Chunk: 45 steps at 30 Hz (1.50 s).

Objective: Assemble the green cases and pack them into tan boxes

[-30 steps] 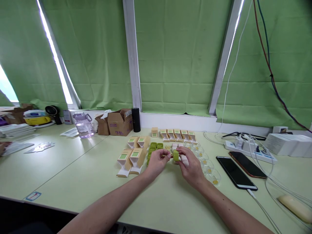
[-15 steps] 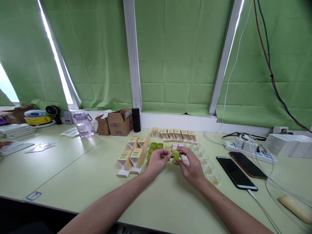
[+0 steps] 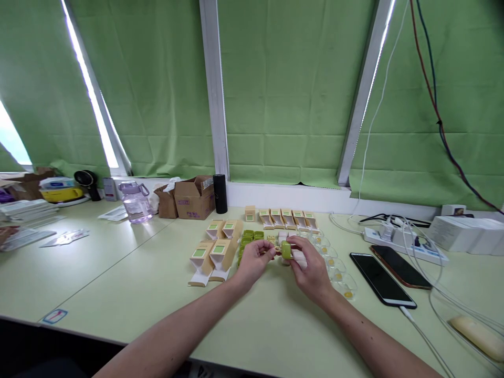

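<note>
Pinching a green piece point(image 3: 286, 250) at the fingertips of the right grip point(image 3: 309, 268). Pinching a small yellowish part point(image 3: 277, 249) in the left grip point(image 3: 254, 265), just beside the green piece.

We held a small, squarish green piece point(image 3: 286, 251) in our right hand point(image 3: 312, 269) and, just beside it, a tiny yellowish part point(image 3: 277, 249) in our left hand point(image 3: 254, 263).

Pale greenish surface point(image 3: 157, 262), seam point(image 3: 106, 270) crossing the left part. Two clusters of small tan boxes point(image 3: 220, 254), green cups point(image 3: 246, 241) beside the nearer one, clear shells point(image 3: 346, 289) with yellow bits further right. Then two phones point(image 3: 384, 279) and a power strip point(image 3: 427, 255); purplish jug point(image 3: 136, 207), cardboard carton point(image 3: 195, 202) and black cylinder point(image 3: 220, 194) toward the back.
</note>
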Available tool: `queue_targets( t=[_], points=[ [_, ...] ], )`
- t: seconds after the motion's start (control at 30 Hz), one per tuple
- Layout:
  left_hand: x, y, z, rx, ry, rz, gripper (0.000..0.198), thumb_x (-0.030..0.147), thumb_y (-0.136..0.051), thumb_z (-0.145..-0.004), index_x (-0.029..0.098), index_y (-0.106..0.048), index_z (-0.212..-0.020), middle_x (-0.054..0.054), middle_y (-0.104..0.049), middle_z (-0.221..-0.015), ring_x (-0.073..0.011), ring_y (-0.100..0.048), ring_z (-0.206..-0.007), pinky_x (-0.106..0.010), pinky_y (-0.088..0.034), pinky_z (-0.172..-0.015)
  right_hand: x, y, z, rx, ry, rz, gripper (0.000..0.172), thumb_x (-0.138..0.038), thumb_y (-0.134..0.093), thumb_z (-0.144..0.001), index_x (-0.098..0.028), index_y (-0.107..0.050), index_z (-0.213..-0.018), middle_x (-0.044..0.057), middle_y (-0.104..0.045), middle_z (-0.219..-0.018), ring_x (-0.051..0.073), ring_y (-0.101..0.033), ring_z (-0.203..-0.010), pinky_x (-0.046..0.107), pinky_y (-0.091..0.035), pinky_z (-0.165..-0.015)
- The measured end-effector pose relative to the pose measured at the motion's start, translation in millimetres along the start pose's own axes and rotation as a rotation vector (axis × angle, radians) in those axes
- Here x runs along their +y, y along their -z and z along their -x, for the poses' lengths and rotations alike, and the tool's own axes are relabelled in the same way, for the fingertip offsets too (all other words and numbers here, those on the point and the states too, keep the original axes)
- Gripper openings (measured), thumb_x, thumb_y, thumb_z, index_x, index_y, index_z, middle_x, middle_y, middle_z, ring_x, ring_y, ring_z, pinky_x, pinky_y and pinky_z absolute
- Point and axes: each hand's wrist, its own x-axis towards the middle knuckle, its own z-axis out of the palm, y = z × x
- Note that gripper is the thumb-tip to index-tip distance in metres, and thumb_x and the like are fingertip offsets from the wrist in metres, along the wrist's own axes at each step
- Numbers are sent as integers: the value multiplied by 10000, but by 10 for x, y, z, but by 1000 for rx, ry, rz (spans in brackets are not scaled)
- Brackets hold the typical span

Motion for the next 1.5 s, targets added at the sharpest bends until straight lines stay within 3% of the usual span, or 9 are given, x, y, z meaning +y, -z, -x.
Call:
queue_targets(
  t=[0.2,0.4,0.57,0.7,0.8,0.9,1.23,1.5],
  points=[
    [17,-1,19,-4,12,39,400,510,-866,-729,163,-675,-784,-50,-728,-769,-171,-670,-741,-281,-525,-733,23,1,5,-20,11,-1,427,-138,-566,-948,-265,-564,-1356,123,-663,-1319,300,-647,-1240,517,-617,-1001],
    [-7,25,13,25,-45,5,323,445,-816,-815,153,-706,-900,-89,-756,-899,-198,-705,-849,-315,-558,-799,32,8,4,-8,12,-5,496,-102,-533,-939,-268,-528,-1407,138,-591,-1361,303,-591,-1296,539,-598,-1037],
    [-37,61,31,28,-218,-154,267,316,-732,-903,175,-681,-1125,-125,-732,-1156,-240,-692,-1079,-389,-560,-936,13,25,-17,-8,39,44,530,-96,-517,-948,-272,-522,-1448,142,-559,-1352,302,-594,-1288,528,-598,-1041],
    [0,83,79,28,-433,-400,418,188,-723,-885,229,-636,-1292,-120,-662,-1309,-286,-596,-1238,-462,-525,-1020,-8,33,-32,-10,114,70,552,-104,-520,-968,-279,-485,-1491,141,-600,-1369,310,-614,-1296,533,-599,-1042],
    [26,91,95,-4,-603,-505,538,151,-754,-857,248,-598,-1362,-122,-635,-1355,-323,-517,-1315,-524,-477,-1095,-6,27,-24,-4,156,71,544,-118,-539,-983,-272,-456,-1498,140,-644,-1361,308,-632,-1299,542,-597,-1053],
    [8,96,80,-36,-688,-550,533,149,-758,-868,250,-601,-1367,-126,-641,-1335,-330,-508,-1305,-550,-454,-1117,12,27,-14,-5,204,88,528,-113,-558,-983,-254,-460,-1483,148,-664,-1357,302,-642,-1305,539,-595,-1063],
    [-50,123,47,-35,-700,-560,471,117,-763,-858,232,-659,-1303,-114,-699,-1212,-321,-514,-1235,-529,-476,-1071,35,63,-16,-53,305,194,346,-87,-569,-975,-209,-593,-1298,186,-659,-1342,308,-654,-1288,481,-628,-1003],
    [-56,110,54,-23,-703,-566,453,98,-759,-862,229,-675,-1288,-116,-708,-1201,-327,-519,-1227,-536,-495,-1047,29,59,-21,-69,326,239,363,-86,-553,-987,-206,-597,-1327,196,-646,-1351,310,-667,-1246,480,-640,-970]
  ],
)
